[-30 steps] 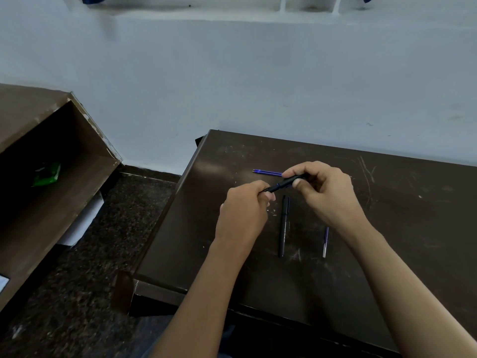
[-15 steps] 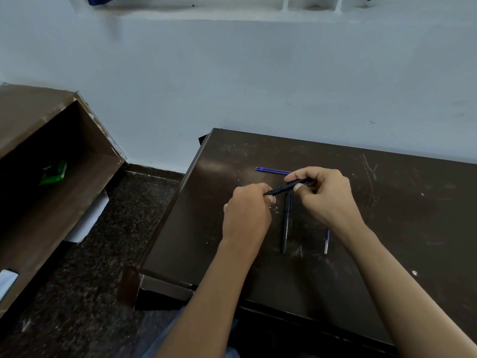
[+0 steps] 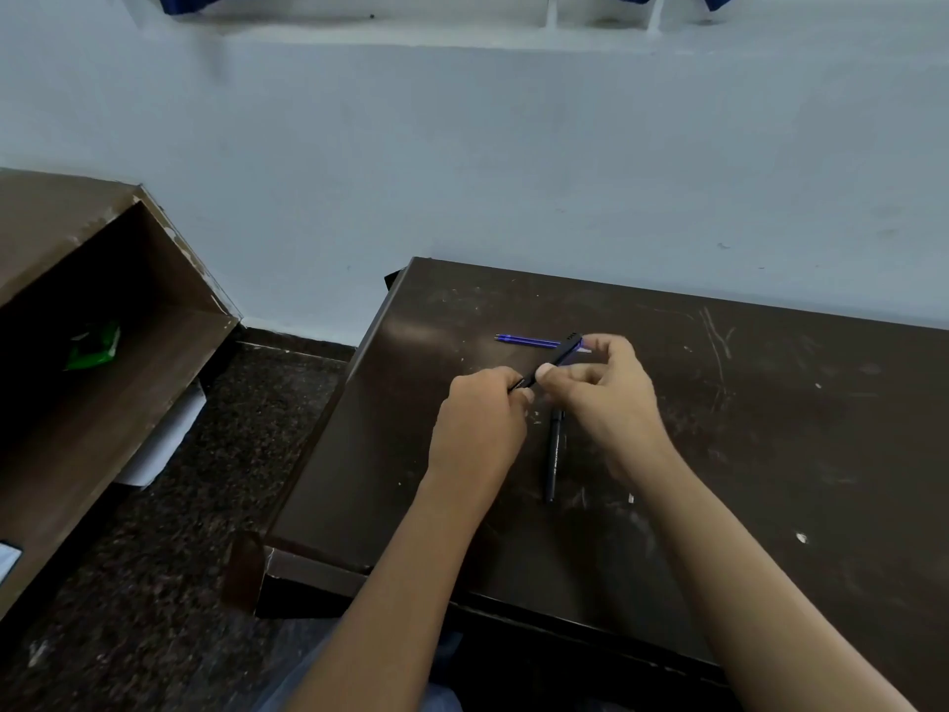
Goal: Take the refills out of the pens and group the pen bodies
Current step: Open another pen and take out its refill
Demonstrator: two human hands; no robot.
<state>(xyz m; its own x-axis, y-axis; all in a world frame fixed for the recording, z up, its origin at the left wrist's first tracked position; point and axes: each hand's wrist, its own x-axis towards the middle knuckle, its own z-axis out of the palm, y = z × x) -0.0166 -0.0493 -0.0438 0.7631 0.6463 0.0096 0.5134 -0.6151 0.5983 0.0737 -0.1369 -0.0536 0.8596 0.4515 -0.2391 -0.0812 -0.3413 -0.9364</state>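
The dark brown rectangular table top looks like glossy laminated wood, scratched and scuffed pale. The raised slim black pen body and the lying black pen look like smooth plastic. The far wall is matt pale-blue paint, and the left floor is speckled dark stone.

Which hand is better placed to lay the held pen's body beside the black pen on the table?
Probably the right. The right hand grips the held pen by its barrel, just above the black pen lying on the table; the left hand pinches only its tip end.
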